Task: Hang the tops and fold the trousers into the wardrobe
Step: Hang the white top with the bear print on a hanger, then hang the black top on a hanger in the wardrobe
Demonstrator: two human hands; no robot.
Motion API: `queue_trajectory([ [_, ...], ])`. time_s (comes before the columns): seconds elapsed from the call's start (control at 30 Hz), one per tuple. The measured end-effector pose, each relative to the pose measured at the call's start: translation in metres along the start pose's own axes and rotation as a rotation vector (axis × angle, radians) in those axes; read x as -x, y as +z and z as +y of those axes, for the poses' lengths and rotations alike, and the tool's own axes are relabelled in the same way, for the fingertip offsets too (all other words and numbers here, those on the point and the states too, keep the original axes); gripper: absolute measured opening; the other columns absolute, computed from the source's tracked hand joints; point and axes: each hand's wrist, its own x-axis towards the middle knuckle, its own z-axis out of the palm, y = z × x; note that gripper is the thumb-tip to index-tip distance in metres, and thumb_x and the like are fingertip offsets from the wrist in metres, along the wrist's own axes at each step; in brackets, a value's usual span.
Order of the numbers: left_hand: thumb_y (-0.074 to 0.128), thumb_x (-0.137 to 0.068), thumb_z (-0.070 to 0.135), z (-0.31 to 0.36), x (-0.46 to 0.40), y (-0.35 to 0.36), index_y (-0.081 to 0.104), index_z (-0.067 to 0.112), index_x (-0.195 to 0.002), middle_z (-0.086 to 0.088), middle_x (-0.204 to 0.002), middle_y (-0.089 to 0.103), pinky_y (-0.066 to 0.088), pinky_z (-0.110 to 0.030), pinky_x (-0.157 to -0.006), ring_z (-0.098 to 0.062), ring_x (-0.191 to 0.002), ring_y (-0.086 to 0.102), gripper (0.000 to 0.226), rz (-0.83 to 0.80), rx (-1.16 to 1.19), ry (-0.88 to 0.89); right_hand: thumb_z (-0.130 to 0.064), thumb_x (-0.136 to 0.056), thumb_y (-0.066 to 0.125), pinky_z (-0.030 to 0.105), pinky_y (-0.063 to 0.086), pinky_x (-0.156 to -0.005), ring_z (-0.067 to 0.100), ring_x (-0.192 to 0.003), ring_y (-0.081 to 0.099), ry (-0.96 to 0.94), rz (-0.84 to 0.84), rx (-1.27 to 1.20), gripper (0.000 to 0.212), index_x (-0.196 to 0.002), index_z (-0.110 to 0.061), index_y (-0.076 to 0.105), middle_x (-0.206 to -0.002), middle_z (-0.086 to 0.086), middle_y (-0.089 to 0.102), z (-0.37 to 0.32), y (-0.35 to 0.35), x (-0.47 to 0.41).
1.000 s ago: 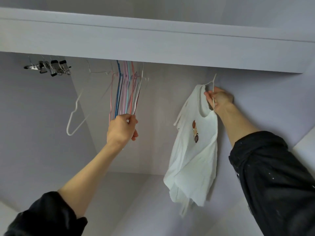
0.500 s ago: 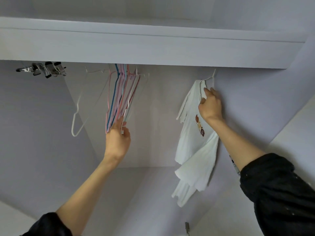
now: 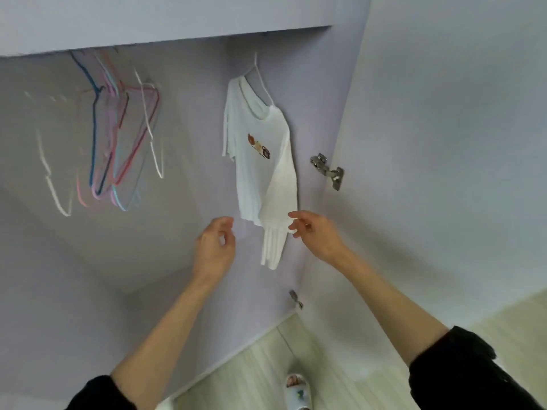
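A pale lilac wardrobe (image 3: 183, 202) fills most of the head view, its door standing open at the right on a metal hinge (image 3: 327, 170), with light floor at the bottom of the frame. At centre a white top (image 3: 260, 161) hangs on a white hanger (image 3: 260, 75), long axis running down toward the hands. Empty coloured hangers (image 3: 118, 137) blur at upper left. The left hand (image 3: 214, 248) sits just below and left of the hem, fingers loosely curled, holding nothing. The right hand (image 3: 316, 233) is nearer, its fingertips at the hem's right edge, relaxed; whether they touch the cloth I cannot tell. This top looks hung, so the next garment probably follows.
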Motion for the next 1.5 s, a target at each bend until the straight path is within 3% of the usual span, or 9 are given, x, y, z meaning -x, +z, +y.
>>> queue_trajectory([
  [0.3, 0.045, -0.096, 0.004, 0.059, 0.146, 0.113, 0.058, 0.022, -0.097, -0.003, -0.093, 0.064, 0.049, -0.042, -0.090, -0.031, -0.095, 0.063, 0.022, -0.839, 0.039, 0.134, -0.011, -0.098, 0.043, 0.006, 0.044, -0.065, 0.015, -0.080, 0.065, 0.424, 0.195, -0.106, 0.029, -0.121, -0.010, 0.060, -0.106, 0.010, 0.069, 0.103, -0.057, 0.232],
  [0.57, 0.047, -0.097, 0.009, 0.133, 0.333, 0.220, 0.059, -0.003, -0.115, -0.017, -0.108, 0.066, 0.046, -0.022, -0.089, -0.024, -0.100, 0.062, 0.025, -1.323, -0.089, 0.454, -0.007, -0.099, 0.041, 0.007, 0.043, -0.062, 0.023, -0.080, 0.064, 0.734, 0.578, -0.222, 0.029, -0.121, -0.001, 0.059, -0.107, 0.019, 0.068, 0.169, -0.109, 0.470],
  [0.73, 0.047, -0.097, 0.006, 0.171, 0.489, 0.274, 0.062, 0.004, -0.110, -0.016, -0.105, 0.068, 0.047, -0.043, -0.094, -0.030, -0.101, 0.064, 0.020, -1.539, -0.103, 0.546, -0.009, -0.098, 0.044, 0.020, 0.047, -0.079, 0.026, -0.092, 0.065, 0.890, 0.773, -0.257, 0.029, -0.120, -0.003, 0.061, -0.110, 0.016, 0.068, 0.202, -0.123, 0.635],
  [0.83, 0.047, -0.097, 0.013, 0.184, 0.597, 0.305, 0.061, 0.016, -0.106, -0.002, -0.101, 0.065, 0.047, -0.017, -0.084, -0.020, -0.101, 0.061, 0.017, -1.697, -0.140, 0.668, -0.011, -0.098, 0.044, 0.008, 0.044, -0.061, 0.016, -0.076, 0.062, 0.995, 0.901, -0.349, 0.028, -0.119, -0.006, 0.061, -0.105, 0.014, 0.069, 0.223, -0.125, 0.742],
  [0.93, 0.044, -0.099, 0.015, 0.188, 0.686, 0.329, 0.060, 0.015, -0.115, 0.003, -0.113, 0.061, 0.039, -0.013, -0.081, -0.010, -0.106, 0.055, 0.023, -1.820, -0.192, 0.779, -0.012, -0.098, 0.043, 0.010, 0.046, -0.063, 0.015, -0.076, 0.062, 1.111, 1.014, -0.390, 0.027, -0.117, -0.009, 0.062, -0.102, 0.009, 0.070, 0.244, -0.121, 0.829],
  [1.07, 0.039, -0.101, 0.018, 0.182, 0.805, 0.364, 0.052, 0.016, -0.131, 0.002, -0.133, 0.054, 0.035, -0.014, -0.090, -0.010, -0.120, 0.050, 0.033, -1.958, -0.336, 0.972, -0.016, -0.098, 0.044, 0.027, 0.045, -0.089, 0.022, -0.106, 0.062, 1.323, 1.052, -0.245, 0.030, -0.123, -0.014, 0.060, -0.112, 0.006, 0.068, 0.282, -0.105, 0.950],
  [1.27, 0.038, -0.101, 0.019, 0.154, 0.951, 0.402, 0.028, 0.018, -0.148, -0.004, -0.156, 0.022, 0.019, -0.032, -0.115, -0.019, -0.143, 0.019, 0.048, -2.054, -0.531, 1.266, -0.014, -0.096, 0.043, 0.040, 0.032, -0.103, 0.025, -0.130, 0.036, 1.724, 1.120, 0.089, 0.038, -0.134, -0.015, 0.050, -0.138, 0.006, 0.048, 0.335, -0.077, 1.092],
  [1.37, 0.038, -0.101, 0.024, 0.132, 0.998, 0.414, 0.011, 0.024, -0.151, -0.003, -0.159, -0.002, 0.013, -0.041, -0.118, -0.023, -0.146, 0.000, 0.057, -2.050, -0.699, 1.440, -0.017, -0.095, 0.048, 0.042, 0.023, -0.105, 0.025, -0.136, 0.027, 1.931, 1.032, 0.335, 0.042, -0.137, -0.016, 0.044, -0.144, 0.007, 0.038, 0.352, -0.065, 1.150],
  [1.5, 0.037, -0.101, 0.030, 0.100, 1.022, 0.427, 0.002, 0.024, -0.151, -0.003, -0.158, -0.011, 0.015, -0.045, -0.116, -0.025, -0.146, -0.006, 0.062, -2.093, -0.888, 1.537, -0.024, -0.092, 0.057, 0.042, 0.029, -0.101, 0.027, -0.130, 0.032, 2.084, 0.828, 0.290, 0.042, -0.132, -0.018, 0.048, -0.142, 0.007, 0.036, 0.369, -0.042, 1.190],
])
